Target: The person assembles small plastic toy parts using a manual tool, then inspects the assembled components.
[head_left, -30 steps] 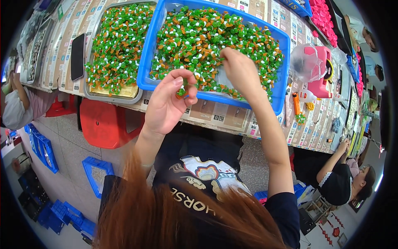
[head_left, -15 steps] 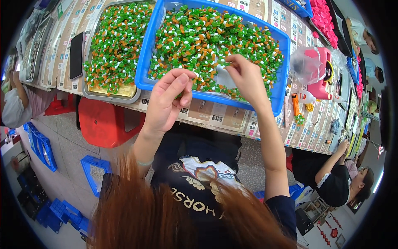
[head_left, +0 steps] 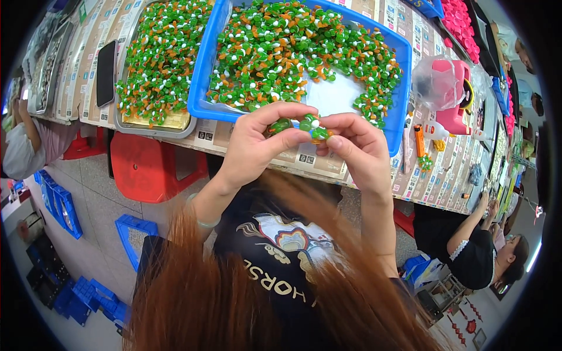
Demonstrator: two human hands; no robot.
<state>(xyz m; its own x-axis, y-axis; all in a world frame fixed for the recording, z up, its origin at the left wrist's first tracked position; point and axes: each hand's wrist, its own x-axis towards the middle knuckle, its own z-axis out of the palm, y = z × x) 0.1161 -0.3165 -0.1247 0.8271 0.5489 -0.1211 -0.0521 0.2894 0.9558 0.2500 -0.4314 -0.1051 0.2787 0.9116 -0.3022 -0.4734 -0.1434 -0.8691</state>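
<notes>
In front of the blue tray's near edge, my left hand (head_left: pixel 253 139) and my right hand (head_left: pixel 366 153) meet fingertip to fingertip. Between them is a small glossy green figure with white and orange parts (head_left: pixel 311 126), pinched by the fingers of both hands. Another green piece (head_left: pixel 281 125) shows inside the curled fingers of my left hand. Just beyond, the blue tray (head_left: pixel 202 110) holds a heap of like green, white and orange figures (head_left: pixel 263 52). A white patch of the tray's lining (head_left: pixel 333 96) shows behind my right hand.
Left of the blue tray, a metal tray (head_left: pixel 186 130) is piled with the same figures, beside a black phone (head_left: pixel 106 73). To the right are a pink container (head_left: pixel 453 111), a white bottle (head_left: pixel 434 129) and an orange tool (head_left: pixel 419 140). A red stool (head_left: pixel 140 167) stands below the table; a person works at right.
My right hand has come back from inside the blue tray to meet my left hand at its near edge. A green figure now shows between them. More white lining is visible.
</notes>
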